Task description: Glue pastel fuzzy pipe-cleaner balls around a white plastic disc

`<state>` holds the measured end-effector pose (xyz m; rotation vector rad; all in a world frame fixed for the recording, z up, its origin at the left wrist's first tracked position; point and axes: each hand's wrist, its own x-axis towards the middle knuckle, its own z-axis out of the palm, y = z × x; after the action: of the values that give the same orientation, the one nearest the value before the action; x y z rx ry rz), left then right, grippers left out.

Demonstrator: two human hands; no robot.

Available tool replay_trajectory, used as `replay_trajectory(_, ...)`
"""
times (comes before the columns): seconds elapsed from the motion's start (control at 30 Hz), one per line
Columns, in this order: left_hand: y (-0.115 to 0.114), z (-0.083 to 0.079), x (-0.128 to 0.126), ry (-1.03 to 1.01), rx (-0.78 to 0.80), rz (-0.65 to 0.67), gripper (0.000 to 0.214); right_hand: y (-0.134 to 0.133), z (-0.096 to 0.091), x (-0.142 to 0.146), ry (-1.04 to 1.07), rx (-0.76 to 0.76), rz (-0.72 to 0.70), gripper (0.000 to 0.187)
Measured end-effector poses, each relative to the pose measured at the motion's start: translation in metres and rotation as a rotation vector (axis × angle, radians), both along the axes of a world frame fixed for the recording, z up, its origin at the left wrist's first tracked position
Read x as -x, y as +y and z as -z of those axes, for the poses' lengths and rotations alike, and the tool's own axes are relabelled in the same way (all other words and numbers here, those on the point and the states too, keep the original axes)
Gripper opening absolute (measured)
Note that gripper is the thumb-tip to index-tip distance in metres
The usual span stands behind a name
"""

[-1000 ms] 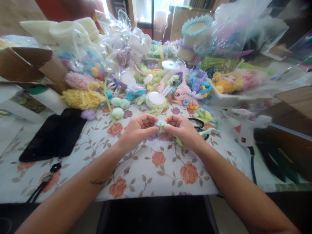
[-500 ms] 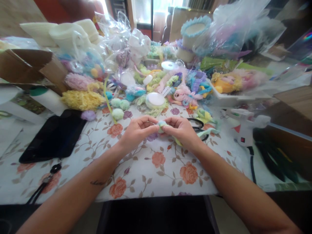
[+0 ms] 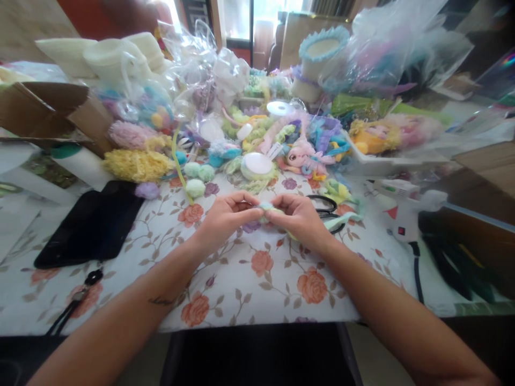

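Observation:
Between my two hands is a small pale green and blue fuzzy piece (image 3: 265, 206), perhaps yarn or chenille; my fingers hide much of it. My left hand (image 3: 231, 214) pinches its left side with thumb and fingertips. From the right, my right hand (image 3: 298, 214) pinches the same piece. Beside my right hand lie black-handled scissors (image 3: 326, 202), partly covered by the hand and by a pale green strip (image 3: 348, 216). A round white disc (image 3: 256, 165) sits on pale green fuzzy strands just beyond my hands.
A dark tablet (image 3: 90, 225) lies at left, near green pom-poms (image 3: 196, 187) and a yellow fluffy bundle (image 3: 138, 165). A white glue gun (image 3: 404, 212) stands at right with its cord. Pink plush dolls (image 3: 300, 156), plastic bags (image 3: 229, 69) and a cardboard box (image 3: 44, 110) crowd the back.
My fingertips have shifted slightly on the fuzzy piece, which looks a little flatter and wider between them. The pale green strip by the scissors has moved slightly. Both hands keep their pinch.

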<state>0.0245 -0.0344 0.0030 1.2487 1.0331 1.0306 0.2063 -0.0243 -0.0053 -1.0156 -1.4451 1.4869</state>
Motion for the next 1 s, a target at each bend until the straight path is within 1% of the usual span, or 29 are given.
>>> replay_trajectory(0.13,0.002,0.006,0.0,-0.001,-0.018,-0.003,0.018,0.002,0.0,0.0,0.03,0.004,0.001,0.019)
replay_trajectory(0.23,0.003,0.009,-0.002,-0.071,-0.038,0.001,0.027,0.004,0.0,-0.001,0.07,0.021,0.049,0.023)
replay_trajectory(0.3,0.003,0.008,-0.004,-0.09,-0.03,0.008,0.028,0.004,0.0,-0.001,0.087,0.026,0.07,0.025)
replay_trajectory(0.43,-0.001,0.002,-0.006,0.0,-0.047,-0.025,0.031,0.002,0.0,0.001,0.113,0.031,0.062,0.025)
replay_trajectory(0.67,-0.003,-0.001,-0.007,0.006,-0.093,-0.041,0.023,-0.003,-0.002,0.005,0.118,0.054,0.06,0.027)
replay_trajectory(0.8,-0.004,-0.001,-0.008,0.003,-0.079,-0.057,0.019,-0.004,0.001,0.007,0.096,0.042,0.081,0.027)
replay_trajectory(0.9,-0.002,0.0,-0.007,0.011,-0.068,-0.053,0.019,-0.004,0.002,0.007,0.093,0.044,0.097,0.027)
replay_trajectory(1.0,0.001,0.003,-0.005,-0.022,-0.106,-0.031,0.016,-0.002,0.001,0.007,0.116,0.046,0.123,0.027)
